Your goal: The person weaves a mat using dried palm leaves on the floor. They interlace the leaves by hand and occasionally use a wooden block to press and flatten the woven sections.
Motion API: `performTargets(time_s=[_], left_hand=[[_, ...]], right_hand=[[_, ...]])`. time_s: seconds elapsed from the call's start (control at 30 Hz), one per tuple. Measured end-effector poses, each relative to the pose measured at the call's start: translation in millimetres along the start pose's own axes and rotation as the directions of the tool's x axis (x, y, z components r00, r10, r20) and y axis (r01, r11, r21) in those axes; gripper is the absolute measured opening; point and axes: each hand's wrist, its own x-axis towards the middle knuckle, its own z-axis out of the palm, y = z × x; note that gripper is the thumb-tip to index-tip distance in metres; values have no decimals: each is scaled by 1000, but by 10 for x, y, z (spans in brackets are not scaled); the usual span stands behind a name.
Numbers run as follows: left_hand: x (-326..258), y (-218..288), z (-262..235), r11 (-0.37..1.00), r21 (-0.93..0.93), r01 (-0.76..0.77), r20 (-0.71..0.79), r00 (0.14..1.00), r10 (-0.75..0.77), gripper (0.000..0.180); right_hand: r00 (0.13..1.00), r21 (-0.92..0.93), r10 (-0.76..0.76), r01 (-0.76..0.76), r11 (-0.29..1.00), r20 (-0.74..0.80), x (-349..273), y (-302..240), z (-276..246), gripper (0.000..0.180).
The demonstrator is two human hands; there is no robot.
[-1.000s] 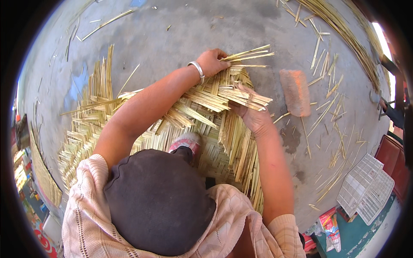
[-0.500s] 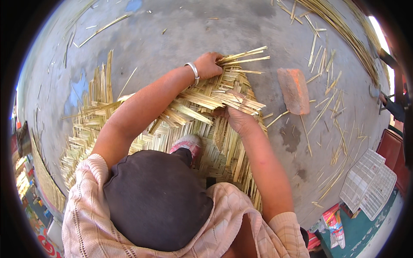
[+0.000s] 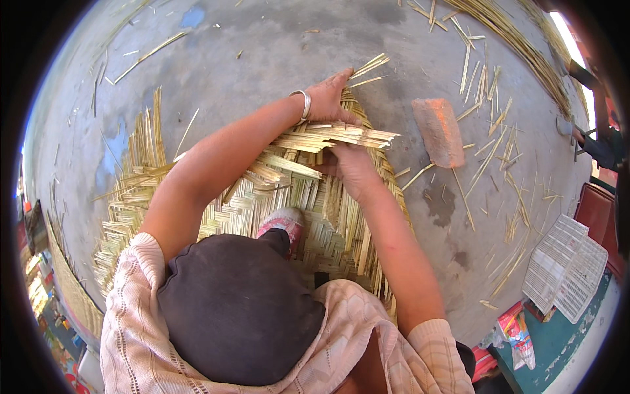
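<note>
A half-woven mat of pale split-cane strips (image 3: 308, 213) lies under me, its loose ends standing up along the left side. My left hand (image 3: 333, 98), with a silver bangle on the wrist, is closed around strips at the far, curved edge; split ends (image 3: 371, 65) stick out beyond the fingers. Just nearer, my right hand (image 3: 353, 167) is closed at a flat bundle of strips (image 3: 348, 136), its fingertips partly hidden under the bundle. That bundle lies crosswise between both hands. My shoe (image 3: 289, 220) rests on the woven part.
A reddish brick (image 3: 440, 132) lies on the concrete floor right of the mat. Cane offcuts (image 3: 505, 164) are scattered beyond it. Long canes (image 3: 512, 39) lie at the far right. Printed sheets (image 3: 567, 266) and a colourful packet (image 3: 516, 335) rest on a green surface (image 3: 558, 348).
My left hand has shifted slightly farther away and right, over the far edge. The crosswise bundle now lies closer to it, less fanned out. My right hand has moved a little away from me.
</note>
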Motion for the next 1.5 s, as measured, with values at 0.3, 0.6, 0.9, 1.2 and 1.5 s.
performTargets(time_s=[0.3,0.6,0.9,1.2,1.5], left_hand=[[48,-69,-53,996,80,-42,-60,997,47,70],[20,-95,-392,997,-60,-40,278,959,55,75],[133,-310,-404,921,-382,74,377,923,82,76],[125,-276,-398,971,-234,45,290,957,26,66],[18,-110,-363,996,30,-80,204,976,73,53]], right_hand=[[878,-938,-476,121,325,-51,102,-229,-344,34],[945,-995,-312,95,-19,96,345,-65,-13,87],[978,-976,-102,191,101,181,342,-320,-60,98],[817,-938,-555,-50,-343,159,392,129,326,61],[843,-964,-508,47,-260,178,414,-157,153,21]])
